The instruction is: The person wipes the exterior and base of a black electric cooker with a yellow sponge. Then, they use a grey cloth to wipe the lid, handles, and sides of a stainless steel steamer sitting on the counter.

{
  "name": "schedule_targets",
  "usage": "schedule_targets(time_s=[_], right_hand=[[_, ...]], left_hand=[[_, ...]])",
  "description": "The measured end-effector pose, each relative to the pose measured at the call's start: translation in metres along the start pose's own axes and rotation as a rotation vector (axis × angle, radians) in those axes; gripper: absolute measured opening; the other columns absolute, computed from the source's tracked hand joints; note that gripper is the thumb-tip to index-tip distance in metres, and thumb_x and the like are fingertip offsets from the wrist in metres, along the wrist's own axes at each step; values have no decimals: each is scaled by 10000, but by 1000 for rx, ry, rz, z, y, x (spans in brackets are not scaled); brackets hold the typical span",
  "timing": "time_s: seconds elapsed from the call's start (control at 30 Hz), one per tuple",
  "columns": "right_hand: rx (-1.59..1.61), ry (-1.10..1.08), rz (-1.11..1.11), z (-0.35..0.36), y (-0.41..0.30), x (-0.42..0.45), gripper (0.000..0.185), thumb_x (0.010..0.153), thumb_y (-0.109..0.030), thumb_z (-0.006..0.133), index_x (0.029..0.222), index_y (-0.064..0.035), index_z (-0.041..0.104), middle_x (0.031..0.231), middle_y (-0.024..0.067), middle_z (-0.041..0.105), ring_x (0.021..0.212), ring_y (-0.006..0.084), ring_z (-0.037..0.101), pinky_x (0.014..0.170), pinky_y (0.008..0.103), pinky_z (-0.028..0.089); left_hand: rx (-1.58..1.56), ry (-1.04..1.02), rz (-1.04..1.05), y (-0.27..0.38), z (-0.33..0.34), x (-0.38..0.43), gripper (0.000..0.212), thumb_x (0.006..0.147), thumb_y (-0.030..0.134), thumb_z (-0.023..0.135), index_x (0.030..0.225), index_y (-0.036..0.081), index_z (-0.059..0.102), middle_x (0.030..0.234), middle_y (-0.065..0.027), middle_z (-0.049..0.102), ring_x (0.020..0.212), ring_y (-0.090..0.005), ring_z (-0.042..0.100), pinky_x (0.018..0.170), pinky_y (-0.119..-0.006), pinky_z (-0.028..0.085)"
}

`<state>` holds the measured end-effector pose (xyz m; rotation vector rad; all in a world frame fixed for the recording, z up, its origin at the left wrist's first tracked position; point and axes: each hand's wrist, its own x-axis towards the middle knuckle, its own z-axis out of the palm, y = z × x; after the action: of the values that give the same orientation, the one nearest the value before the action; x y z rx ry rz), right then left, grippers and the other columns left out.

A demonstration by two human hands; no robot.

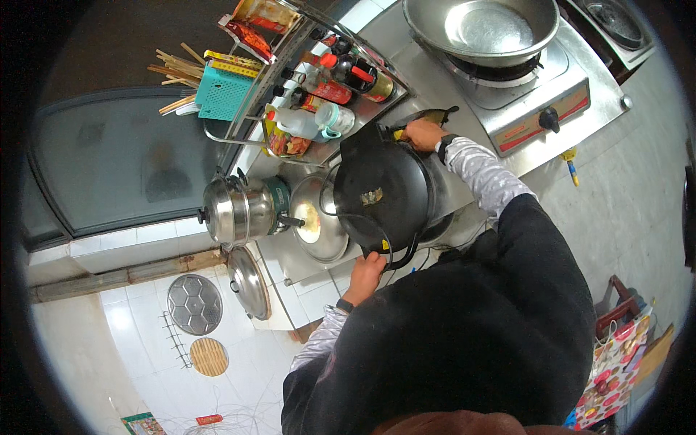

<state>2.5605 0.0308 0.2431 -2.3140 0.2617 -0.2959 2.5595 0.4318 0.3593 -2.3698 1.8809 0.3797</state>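
A round black electric griddle (375,196) with a lid lies before me on the steel counter, a cord looped over it. My left hand (365,274) is at the griddle's near rim, with its fingers on the edge beside the black handle (409,254). At the far right side of the griddle, my right hand (423,135) is closed around something yellow, mostly hidden by the fingers. A dark and yellow item (437,116), too unclear to name, lies just beyond that hand. Left of the griddle is a metal basin (331,244) with pale food (309,223) in it.
A large steel wok (481,27) sits on a gas stove (535,114) at the right. Behind the griddle stands a metal rack (250,109) with several bottles (326,81) and a turquoise chopstick holder (224,91). A steel steamer pot (234,209) stands at the left.
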Motion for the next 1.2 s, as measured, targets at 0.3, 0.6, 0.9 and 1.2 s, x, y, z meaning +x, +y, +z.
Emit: schedule_targets(time_s=[0.3, 0.6, 0.9, 1.2], right_hand=[[-158, 248, 401, -30, 2, 18, 188, 777, -104, 571, 902, -64, 706, 825, 180, 672, 805, 352, 664, 660, 454, 534], [-108, 152, 89, 14, 3, 30, 187, 752, -127, 600, 893, -59, 703, 910, 182, 645, 858, 370, 644, 756, 454, 516], [-19, 189, -11, -17, 30, 44, 237, 728, -123, 620, 937, -66, 716, 948, 183, 668, 884, 350, 642, 782, 439, 511], [-296, 1, -57, 14, 22, 22, 243, 725, -122, 615, 948, -50, 681, 896, 195, 657, 853, 373, 621, 739, 462, 499]], left_hand=[[-36, -12, -23, 1, -3, 2, 115, 711, 11, 553, 793, 91, 560, 819, -94, 527, 711, -362, 528, 611, -434, 443], [-12, -16, -33, -2, 4, 1, 143, 710, 4, 541, 818, 95, 564, 830, -88, 528, 713, -362, 530, 623, -433, 451], [20, -10, -26, 0, 0, 3, 123, 730, 19, 540, 822, 94, 571, 833, -86, 527, 719, -349, 537, 625, -423, 459], [-6, -39, -39, 3, -8, 7, 96, 743, 42, 537, 815, 98, 568, 821, -85, 518, 710, -331, 540, 615, -412, 454]])
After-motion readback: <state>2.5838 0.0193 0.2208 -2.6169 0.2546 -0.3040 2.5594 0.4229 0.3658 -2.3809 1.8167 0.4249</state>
